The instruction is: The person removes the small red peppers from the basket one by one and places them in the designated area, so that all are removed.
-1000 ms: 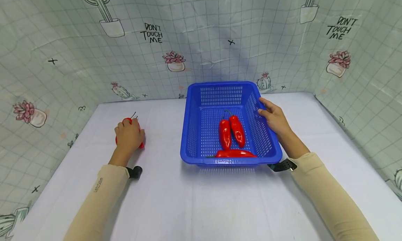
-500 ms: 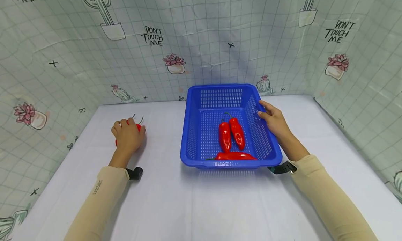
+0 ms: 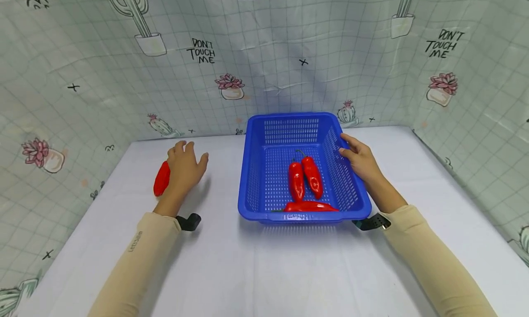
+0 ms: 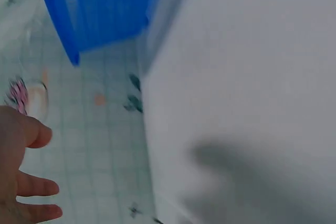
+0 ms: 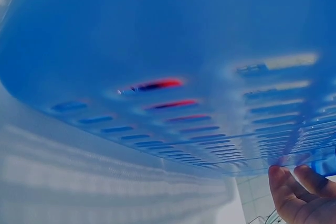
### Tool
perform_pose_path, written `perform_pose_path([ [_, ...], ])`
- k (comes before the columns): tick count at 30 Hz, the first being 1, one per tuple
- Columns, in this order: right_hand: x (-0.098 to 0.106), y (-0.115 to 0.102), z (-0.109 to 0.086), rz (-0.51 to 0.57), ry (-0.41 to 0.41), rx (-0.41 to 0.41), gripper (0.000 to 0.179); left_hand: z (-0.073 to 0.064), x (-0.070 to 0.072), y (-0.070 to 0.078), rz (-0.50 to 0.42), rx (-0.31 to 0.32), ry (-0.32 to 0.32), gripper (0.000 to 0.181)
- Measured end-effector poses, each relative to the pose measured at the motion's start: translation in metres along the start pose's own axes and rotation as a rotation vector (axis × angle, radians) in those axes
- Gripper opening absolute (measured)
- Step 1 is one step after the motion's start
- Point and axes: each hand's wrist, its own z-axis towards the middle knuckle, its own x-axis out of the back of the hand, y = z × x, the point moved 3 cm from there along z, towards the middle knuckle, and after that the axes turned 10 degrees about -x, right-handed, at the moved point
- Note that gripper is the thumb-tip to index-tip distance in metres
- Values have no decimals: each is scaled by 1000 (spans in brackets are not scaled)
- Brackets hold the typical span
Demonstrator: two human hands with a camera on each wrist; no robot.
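Red chili pepper (image 3: 161, 179) points away from the person, far end angled right, partly hidden; left hand (image 3: 184, 169) near, fingers spread. Right hand (image 3: 360, 159) grips blue basket (image 3: 264, 215).

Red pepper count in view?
4. Three in the blue basket: left pepper, right pepper, near pepper. Fourth pepper lies on the white table by the left hand, which may hide more.
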Motion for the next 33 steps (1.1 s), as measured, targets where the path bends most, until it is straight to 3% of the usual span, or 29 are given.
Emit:
perform_pose_path([
  [6,0,3,0,-3,5,-3,57,7,5,52,-35,-78,-23,55],
  [12,2,5,0,-20,8,-5,57,1,9,108,-77,-238,-139,54],
  [17,4,0,2,-18,19,22,57,8,5,137,-38,-356,-246,56],
  [21,3,-1,2,-14,11,14,57,15,-4,153,65,-415,-375,59],
  [25,1,1,1,-9,1,-3,57,17,-18,166,166,-445,-545,63],
  [30,1,2,1,-24,2,5,57,11,-30,176,173,-418,-811,64],
  [33,2,2,0,-24,12,5,56,7,-32,179,162,-421,-897,63],
])
